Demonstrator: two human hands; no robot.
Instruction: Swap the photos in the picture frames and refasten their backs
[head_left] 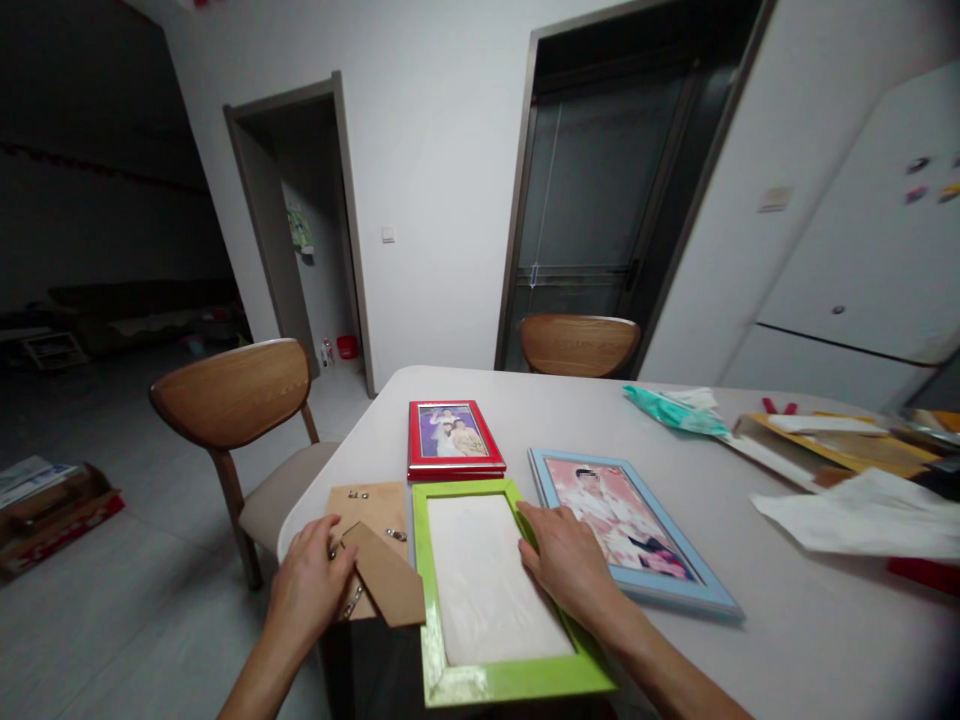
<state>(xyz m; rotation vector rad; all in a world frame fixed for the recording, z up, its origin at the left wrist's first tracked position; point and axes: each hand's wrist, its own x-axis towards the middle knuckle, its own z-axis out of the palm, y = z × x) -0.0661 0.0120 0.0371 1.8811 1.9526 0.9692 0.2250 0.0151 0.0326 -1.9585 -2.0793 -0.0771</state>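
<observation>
A green picture frame [450,690] lies flat at the table's near edge with a blank white sheet inside. My right hand [564,562] rests on its right rim, fingers curled over the edge. My left hand [309,585] grips a brown backing board [375,520] with a fold-out stand [386,578] and metal clips, just left of the green frame. A red frame [454,438] with a photo lies behind it. A blue frame [634,530] with a portrait lies to the right.
The white table [787,610] also carries white paper [870,515], a teal packet [671,410] and cardboard packaging [825,445] at the right. Wooden chairs stand at the left [236,395] and far side [579,345]. A box [45,505] sits on the floor.
</observation>
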